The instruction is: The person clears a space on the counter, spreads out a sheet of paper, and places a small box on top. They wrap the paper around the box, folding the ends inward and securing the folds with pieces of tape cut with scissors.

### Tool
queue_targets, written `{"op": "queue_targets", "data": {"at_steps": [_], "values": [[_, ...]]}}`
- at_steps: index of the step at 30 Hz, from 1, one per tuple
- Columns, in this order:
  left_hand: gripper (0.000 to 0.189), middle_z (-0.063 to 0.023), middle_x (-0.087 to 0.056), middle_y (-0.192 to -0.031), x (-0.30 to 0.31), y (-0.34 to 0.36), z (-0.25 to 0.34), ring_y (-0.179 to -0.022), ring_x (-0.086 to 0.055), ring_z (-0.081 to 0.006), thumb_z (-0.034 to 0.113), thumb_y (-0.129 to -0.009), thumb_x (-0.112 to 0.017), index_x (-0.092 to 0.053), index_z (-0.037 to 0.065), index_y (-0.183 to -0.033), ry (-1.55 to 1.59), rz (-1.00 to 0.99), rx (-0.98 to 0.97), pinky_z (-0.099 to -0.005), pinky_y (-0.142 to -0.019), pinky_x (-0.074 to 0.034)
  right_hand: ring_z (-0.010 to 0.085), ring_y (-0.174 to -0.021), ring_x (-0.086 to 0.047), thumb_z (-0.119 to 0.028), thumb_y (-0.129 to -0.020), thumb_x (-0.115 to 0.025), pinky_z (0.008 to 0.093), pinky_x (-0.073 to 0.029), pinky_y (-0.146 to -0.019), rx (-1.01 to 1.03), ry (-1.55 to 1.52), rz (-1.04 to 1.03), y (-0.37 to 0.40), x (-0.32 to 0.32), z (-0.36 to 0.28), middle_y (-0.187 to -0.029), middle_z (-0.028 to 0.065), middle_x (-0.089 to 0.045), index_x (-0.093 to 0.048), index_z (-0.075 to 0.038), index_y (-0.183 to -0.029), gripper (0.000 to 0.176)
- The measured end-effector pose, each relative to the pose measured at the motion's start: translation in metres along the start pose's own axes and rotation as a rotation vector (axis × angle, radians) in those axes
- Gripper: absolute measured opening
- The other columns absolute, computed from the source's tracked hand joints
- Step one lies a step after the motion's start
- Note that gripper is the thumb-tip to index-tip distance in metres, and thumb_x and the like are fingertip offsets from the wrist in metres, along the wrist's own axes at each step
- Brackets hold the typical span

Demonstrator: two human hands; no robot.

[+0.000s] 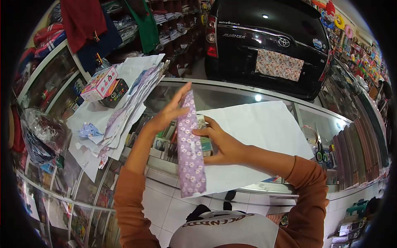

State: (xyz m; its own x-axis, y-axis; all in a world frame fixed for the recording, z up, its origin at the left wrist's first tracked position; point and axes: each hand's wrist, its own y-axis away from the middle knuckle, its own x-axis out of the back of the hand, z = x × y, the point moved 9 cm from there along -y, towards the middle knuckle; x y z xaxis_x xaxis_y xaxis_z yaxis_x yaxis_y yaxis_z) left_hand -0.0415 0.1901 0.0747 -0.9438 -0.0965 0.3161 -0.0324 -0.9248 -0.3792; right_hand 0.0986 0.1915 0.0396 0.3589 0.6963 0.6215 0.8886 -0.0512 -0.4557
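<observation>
A strip of purple paper with white flowers (pixel 191 165) is folded up at the left end of a large white sheet (pixel 252 132) on the glass counter. My left hand (pixel 169 113) is at the strip's upper left side, its fingers stretched out and touching the paper. My right hand (pixel 219 142) is curved around a small box (pixel 206 145) that stands against the strip, with the index finger pressing on the flowered paper. Most of the box is hidden behind the strip and my fingers.
Stacked paper sheets (pixel 132 97) lie at the left, with a pink box (pixel 99 84) and a black box (pixel 115 94) on them. Green-handled scissors (pixel 320 155) and upright folders (pixel 357 155) are at the right. A black car (pixel 269 37) stands beyond the counter.
</observation>
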Motion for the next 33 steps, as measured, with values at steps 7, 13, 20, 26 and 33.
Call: {"op": "queue_targets", "data": {"at_steps": [7,13,20,26,33], "values": [[0.068,-0.0048,-0.067,-0.097,0.026,-0.025,-0.052,-0.092,-0.061,-0.0085,0.016,-0.091,-0.063,-0.024,0.010,-0.146,0.353,-0.253,0.215,-0.0255,-0.087,-0.043,0.0465,-0.132,-0.032,-0.034,-0.073,-0.082,0.0473,-0.029,-0.108,0.068,-0.113,0.016,0.002,-0.001,0.009,-0.141,0.0298,-0.025,-0.039,-0.017,-0.137,0.079],[0.057,-0.0020,-0.067,-0.085,0.031,-0.027,-0.064,-0.082,-0.062,-0.0079,0.007,-0.090,-0.063,-0.033,0.009,-0.139,0.447,-0.269,0.238,-0.0245,-0.081,-0.044,0.0416,-0.126,-0.037,-0.029,-0.073,-0.081,0.0466,-0.028,-0.106,-0.032,-0.113,-0.052,0.002,-0.005,0.009,-0.131,0.0229,-0.041,-0.037,-0.016,-0.138,0.080],[0.028,-0.0086,-0.057,-0.113,0.029,0.015,0.033,-0.114,-0.051,-0.0269,0.019,-0.088,-0.060,-0.058,0.012,-0.115,-0.666,0.042,-0.193,-0.0458,-0.105,-0.029,0.0451,-0.132,-0.029,-0.028,-0.072,-0.082,0.0496,-0.025,-0.108,0.102,-0.068,0.000,0.000,-0.003,0.004,-0.140,0.0277,-0.033,-0.036,-0.014,-0.138,0.082],[0.049,-0.0169,-0.036,-0.145,-0.050,0.083,0.051,-0.139,-0.027,-0.0383,0.040,-0.093,-0.053,-0.046,0.011,-0.133,-0.687,-0.187,-0.156,-0.0584,-0.113,-0.010,0.0493,-0.134,-0.025,-0.031,-0.072,-0.078,0.0513,-0.026,-0.108,-0.021,-0.064,-0.102,0.002,-0.007,0.007,-0.140,0.0325,-0.026,-0.033,-0.014,-0.140,0.083],[0.051,-0.0202,-0.034,-0.145,-0.055,0.078,0.047,-0.137,-0.026,-0.0416,0.042,-0.094,-0.049,-0.044,0.002,-0.125,-0.617,-0.060,-0.187,-0.0587,-0.113,-0.009,0.0485,-0.132,-0.029,-0.032,-0.074,-0.077,0.0478,-0.030,-0.107,-0.055,-0.131,-0.210,0.002,-0.007,0.012,-0.140,0.0322,-0.025,-0.032,-0.015,-0.141,0.083]]}}
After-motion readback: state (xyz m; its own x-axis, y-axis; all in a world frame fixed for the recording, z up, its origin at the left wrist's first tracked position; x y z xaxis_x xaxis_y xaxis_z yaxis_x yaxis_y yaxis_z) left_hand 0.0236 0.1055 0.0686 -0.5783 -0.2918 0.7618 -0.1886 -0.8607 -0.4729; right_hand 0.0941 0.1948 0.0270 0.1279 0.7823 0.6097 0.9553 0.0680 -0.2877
